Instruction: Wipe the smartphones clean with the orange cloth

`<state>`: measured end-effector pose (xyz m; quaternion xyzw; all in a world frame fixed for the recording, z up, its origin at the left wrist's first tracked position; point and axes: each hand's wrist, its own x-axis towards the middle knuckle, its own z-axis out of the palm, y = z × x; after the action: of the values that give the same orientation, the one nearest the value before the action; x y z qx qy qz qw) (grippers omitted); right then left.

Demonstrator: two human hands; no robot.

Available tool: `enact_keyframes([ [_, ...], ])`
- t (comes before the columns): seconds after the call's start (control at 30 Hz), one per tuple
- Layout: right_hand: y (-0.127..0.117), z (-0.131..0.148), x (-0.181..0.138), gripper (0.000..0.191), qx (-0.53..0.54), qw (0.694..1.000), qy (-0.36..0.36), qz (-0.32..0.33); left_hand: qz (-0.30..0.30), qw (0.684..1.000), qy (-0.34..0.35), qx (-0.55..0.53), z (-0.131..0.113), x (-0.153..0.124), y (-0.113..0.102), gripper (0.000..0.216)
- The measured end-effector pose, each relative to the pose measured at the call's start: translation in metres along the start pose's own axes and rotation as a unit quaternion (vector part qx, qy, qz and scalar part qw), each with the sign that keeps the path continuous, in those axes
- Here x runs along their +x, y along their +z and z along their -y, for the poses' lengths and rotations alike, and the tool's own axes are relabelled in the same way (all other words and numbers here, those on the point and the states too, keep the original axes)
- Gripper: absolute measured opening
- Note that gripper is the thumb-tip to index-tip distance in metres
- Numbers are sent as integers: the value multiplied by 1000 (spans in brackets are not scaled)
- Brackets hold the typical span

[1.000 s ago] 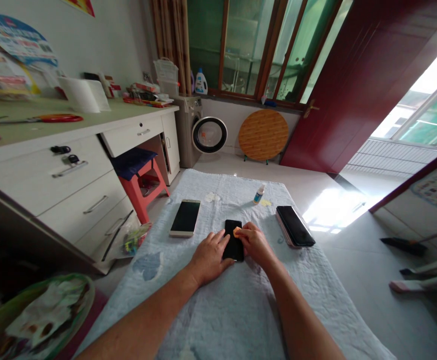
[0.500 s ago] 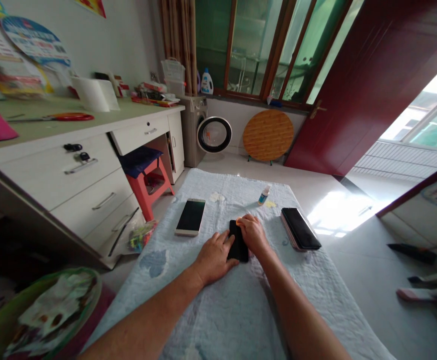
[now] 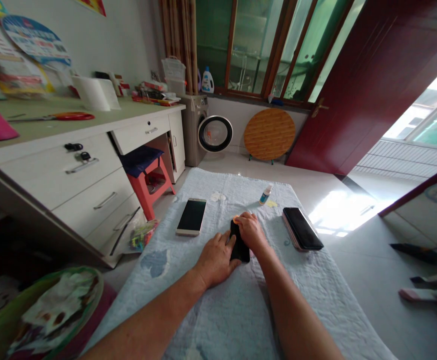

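Observation:
A black smartphone (image 3: pixel 240 248) lies on the pale blue quilted cloth (image 3: pixel 218 320) between both hands. My left hand (image 3: pixel 217 255) grips its left side, with thumb and fingers on its edge and face. My right hand (image 3: pixel 251 231) is closed on a small orange cloth (image 3: pixel 236 220), pressed against the phone's far end; most of the cloth is hidden under the fingers. To the left lies a phone with a white and gold frame (image 3: pixel 191 217). A dark phone in a pinkish case (image 3: pixel 303 228) is at the right. Beyond my right hand stands a small spray bottle (image 3: pixel 265 195).
A pink stool (image 3: pixel 148 192) and a white desk with drawers (image 3: pixel 86 175) stand at the left. A waste bin (image 3: pixel 98 290) with tissues is at lower left. Farther back are a washing machine (image 3: pixel 194 130) with its door open and a round wooden tabletop (image 3: pixel 270 133).
My right hand has shifted slightly left with the orange cloth across the phone's far end. My left hand stays on the phone. The whole view has moved very slightly.

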<state>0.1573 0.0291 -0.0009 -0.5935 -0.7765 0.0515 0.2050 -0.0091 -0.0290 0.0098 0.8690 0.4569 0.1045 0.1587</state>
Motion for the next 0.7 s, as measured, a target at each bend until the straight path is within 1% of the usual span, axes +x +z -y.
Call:
enact_keyframes([
  [0.13,-6,-16,-8,28,-1,999,42,-4,-9,1000,3,0,2,0,3,66],
  [0.27,-6,-22,-11,28,-1,998,66,-17,-11,1000,11,3,4,0,5,67],
  [0.43,-3,-13,-3,25,-40,996,82,-15,-1,1000,9,-5,5,0,3,67],
  [0.6,2,3,14,27,-54,997,51,11,9,1000,3,-7,5,2,3,65],
  [0.7,7,11,24,25,-55,997,35,39,3,1000,9,-6,5,2,3,65],
])
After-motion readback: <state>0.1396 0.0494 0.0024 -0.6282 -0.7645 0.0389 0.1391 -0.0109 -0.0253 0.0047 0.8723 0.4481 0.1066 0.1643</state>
